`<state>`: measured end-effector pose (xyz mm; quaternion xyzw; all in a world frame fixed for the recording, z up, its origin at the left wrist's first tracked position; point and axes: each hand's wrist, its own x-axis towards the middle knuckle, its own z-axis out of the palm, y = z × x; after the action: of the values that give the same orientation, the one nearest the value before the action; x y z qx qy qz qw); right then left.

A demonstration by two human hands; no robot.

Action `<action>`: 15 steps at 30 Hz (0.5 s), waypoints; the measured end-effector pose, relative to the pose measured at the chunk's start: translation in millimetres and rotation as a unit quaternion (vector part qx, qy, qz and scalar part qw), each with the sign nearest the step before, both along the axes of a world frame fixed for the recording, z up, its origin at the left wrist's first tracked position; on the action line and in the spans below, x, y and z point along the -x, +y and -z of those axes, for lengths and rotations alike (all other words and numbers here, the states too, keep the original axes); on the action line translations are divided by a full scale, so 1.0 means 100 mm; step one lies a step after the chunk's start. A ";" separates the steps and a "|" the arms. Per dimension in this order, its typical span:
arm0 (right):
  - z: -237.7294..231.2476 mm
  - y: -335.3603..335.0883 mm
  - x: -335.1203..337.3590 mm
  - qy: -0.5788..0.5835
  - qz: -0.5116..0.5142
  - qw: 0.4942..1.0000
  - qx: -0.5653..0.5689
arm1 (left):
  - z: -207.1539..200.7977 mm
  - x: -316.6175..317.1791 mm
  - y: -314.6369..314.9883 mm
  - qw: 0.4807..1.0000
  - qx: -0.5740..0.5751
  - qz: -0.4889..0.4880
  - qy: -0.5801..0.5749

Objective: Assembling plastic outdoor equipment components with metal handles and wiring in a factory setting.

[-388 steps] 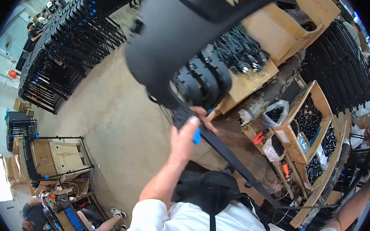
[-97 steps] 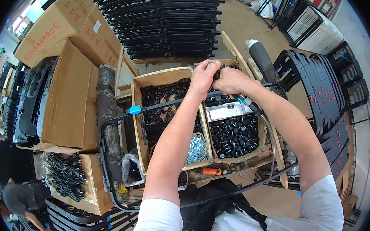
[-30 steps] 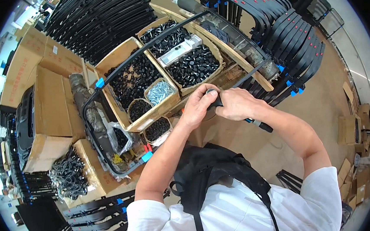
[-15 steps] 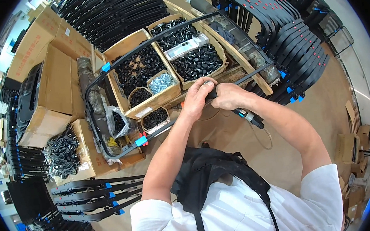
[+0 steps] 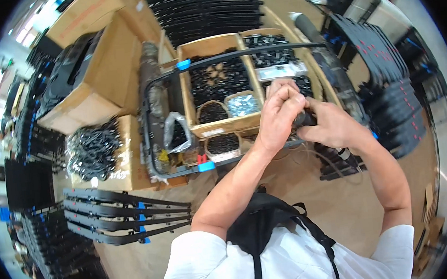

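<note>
My right hand [image 5: 332, 123] is wrapped around a black pistol-grip power driver [image 5: 346, 156], its lower end and a thin hose showing below the hand. My left hand [image 5: 279, 114] is closed at the dark front end of the driver, fingers pinched together; what they hold is hidden. Both hands are over the near right side of a thin black frame [image 5: 227, 57] with blue clips. This frame lies across and around boxes of small parts. Just beyond my hands, a wooden box [image 5: 251, 122] holds black parts and a small tub of silver screws [image 5: 242, 105].
A round tub of black screws [image 5: 223, 145] and a red-handled tool [image 5: 202, 158] sit near the frame's front edge. Left are a clear bag [image 5: 176, 134], a carton heaped with black cables [image 5: 94, 149] and a large cardboard box [image 5: 99, 91]. Stacked black frames [image 5: 374, 59] stand right.
My view has swung, so the bench appears farther right. Both hands remain together at the driver; the left fingers have shifted and now bunch above its front end.
</note>
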<state>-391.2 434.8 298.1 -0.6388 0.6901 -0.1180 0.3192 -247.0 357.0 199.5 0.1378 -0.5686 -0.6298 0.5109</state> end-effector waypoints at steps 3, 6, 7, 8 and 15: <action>0.21 -0.42 -0.42 -0.018 -0.018 0.998 0.062 | 0.10 -0.60 -0.40 0.976 0.057 -0.187 -0.099; 0.88 -0.93 -0.79 0.123 -0.105 0.974 0.159 | 0.75 -0.97 -0.83 0.945 -0.244 -0.159 -0.149; 1.09 -1.13 -0.95 0.154 -0.130 0.970 0.134 | 0.87 -1.14 -0.98 0.922 -0.346 -0.100 -0.140; 1.26 -1.35 -1.13 0.166 -0.171 0.965 0.112 | 1.03 -1.30 -1.14 0.910 -0.334 -0.127 -0.212; 2.40 -2.69 -1.88 0.139 -0.250 0.949 0.131 | 1.90 -2.02 -2.20 0.787 -0.265 -0.294 -0.473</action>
<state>-203.0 166.0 58.1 -0.8370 0.5242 -0.0338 0.1531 -45.0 137.0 9.4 0.7090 -0.4819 -0.4308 0.2821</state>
